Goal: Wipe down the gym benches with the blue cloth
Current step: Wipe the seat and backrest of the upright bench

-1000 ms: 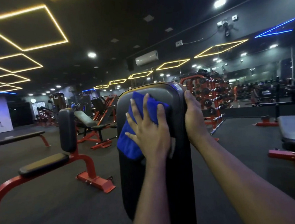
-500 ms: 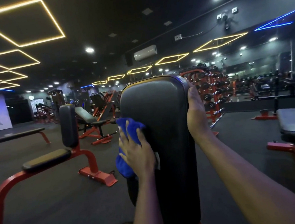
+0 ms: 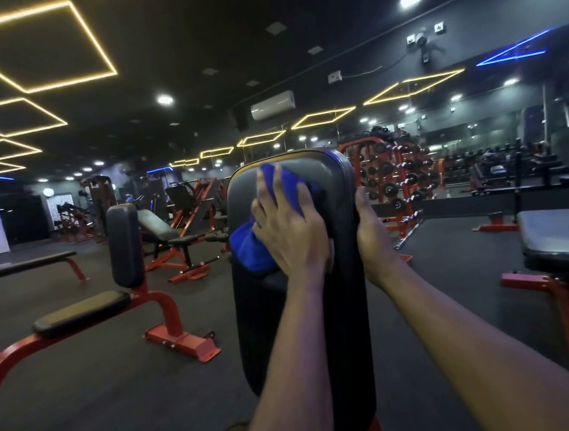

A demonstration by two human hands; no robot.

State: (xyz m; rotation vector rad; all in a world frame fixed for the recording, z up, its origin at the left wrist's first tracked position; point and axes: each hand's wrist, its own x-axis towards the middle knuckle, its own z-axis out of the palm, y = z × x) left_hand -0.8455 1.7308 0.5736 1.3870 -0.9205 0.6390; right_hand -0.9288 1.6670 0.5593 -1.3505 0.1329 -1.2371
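Observation:
An upright black padded backrest (image 3: 348, 330) of a gym bench stands right in front of me. My left hand (image 3: 291, 228) lies flat with spread fingers on the blue cloth (image 3: 250, 249), pressing it against the upper part of the pad. Blue folds stick out above the fingers and to the lower left of the hand. My right hand (image 3: 370, 228) grips the pad's right edge, fingers hidden behind it.
A red-framed seat bench (image 3: 125, 298) stands to the left, with an incline bench (image 3: 171, 232) behind it and a flat bench (image 3: 22, 265) at far left. Another black pad (image 3: 560, 239) is at right. A dumbbell rack (image 3: 396, 178) stands behind.
My left hand slid the cloth down the pad's left side, then back up to the upper middle. The right hand kept its hold on the right edge.

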